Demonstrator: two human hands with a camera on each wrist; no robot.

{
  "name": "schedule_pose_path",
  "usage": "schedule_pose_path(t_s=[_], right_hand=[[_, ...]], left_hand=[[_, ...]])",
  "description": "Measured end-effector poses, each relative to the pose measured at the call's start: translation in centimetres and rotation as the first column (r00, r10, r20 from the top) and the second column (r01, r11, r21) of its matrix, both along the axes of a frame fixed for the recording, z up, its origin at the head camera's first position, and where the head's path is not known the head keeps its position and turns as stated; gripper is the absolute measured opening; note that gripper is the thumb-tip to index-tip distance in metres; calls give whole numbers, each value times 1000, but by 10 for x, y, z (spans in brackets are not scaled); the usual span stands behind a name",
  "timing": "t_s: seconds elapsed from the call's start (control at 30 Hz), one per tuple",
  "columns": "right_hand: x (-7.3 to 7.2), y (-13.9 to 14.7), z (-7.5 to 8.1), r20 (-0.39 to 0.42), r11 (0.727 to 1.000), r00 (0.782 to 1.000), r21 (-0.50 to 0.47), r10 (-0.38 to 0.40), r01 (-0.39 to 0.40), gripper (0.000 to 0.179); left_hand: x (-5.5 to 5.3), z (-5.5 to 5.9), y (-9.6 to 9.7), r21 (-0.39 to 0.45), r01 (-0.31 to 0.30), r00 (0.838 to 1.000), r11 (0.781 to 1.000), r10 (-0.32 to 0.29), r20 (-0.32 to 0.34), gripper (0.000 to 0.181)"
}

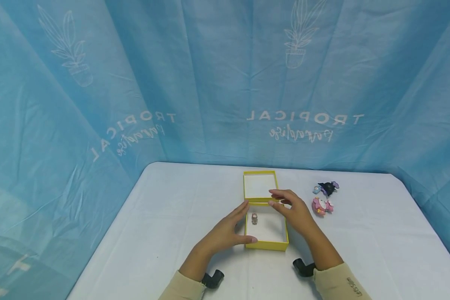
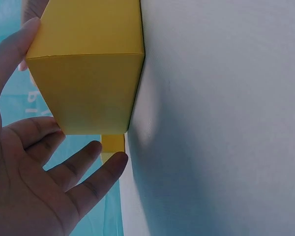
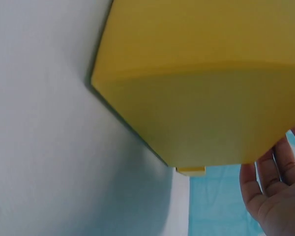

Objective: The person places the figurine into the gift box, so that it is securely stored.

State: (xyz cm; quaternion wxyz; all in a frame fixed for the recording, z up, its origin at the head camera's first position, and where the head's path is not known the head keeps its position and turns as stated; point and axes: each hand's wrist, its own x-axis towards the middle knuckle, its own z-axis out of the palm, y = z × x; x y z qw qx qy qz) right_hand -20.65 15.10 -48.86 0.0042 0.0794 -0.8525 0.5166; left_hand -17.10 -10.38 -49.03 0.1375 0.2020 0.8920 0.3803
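Observation:
A yellow box (image 1: 266,246) with a white inside stands on the table, and a small brownish figurine (image 1: 254,218) is in its left part. My left hand (image 1: 225,233) spans the box's left side, thumb at the front corner and extended fingers at the back corner; the left wrist view shows its fingers spread. My right hand (image 1: 296,212) is at the back right corner with fingers loosely bent; whether they touch the rim cannot be told. Directly behind the box lies a shallower yellow tray-like piece (image 1: 260,186), white inside, perhaps its lid.
To the right on the white-covered table (image 1: 165,208) lie a black and purple figurine (image 1: 327,188) with a small blue part and a pink figurine (image 1: 321,206). A blue printed curtain (image 1: 217,83) hangs behind the table.

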Motion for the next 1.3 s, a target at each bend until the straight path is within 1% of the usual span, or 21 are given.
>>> schedule_pose_path(t_s=[0.17, 0.43, 0.6, 0.73, 0.93, 1.17, 1.3], right_hand=[[1, 6, 2, 14, 1000, 1000, 9, -21, 21, 44], [1, 18, 3, 9, 999, 999, -1, -45, 45, 45], [2, 27, 3, 27, 996, 997, 38, -78, 77, 53], [3, 34, 4, 31, 995, 995, 46, -92, 90, 60], [4, 45, 4, 12, 994, 995, 47, -102, 101, 60], [5, 53, 7, 24, 987, 989, 74, -147, 145, 61], [6, 58, 8, 36, 984, 985, 72, -167, 164, 64]], left_hand=[[1, -1, 1, -8, -11, 1000, 1000, 11, -2, 105], [1, -2, 1, -14, 1, 1000, 1000, -1, 3, 104], [1, -2, 1, -9, -4, 1000, 1000, 4, 20, 105], [1, 0, 1, -1, -3, 999, 1000, 3, 36, 107], [1, 1, -1, 5, 12, 999, 1000, -12, 34, 108], [1, 2, 0, 12, 20, 999, 1000, -20, 35, 109], [2, 2, -1, 12, 20, 999, 1000, -20, 36, 109]])
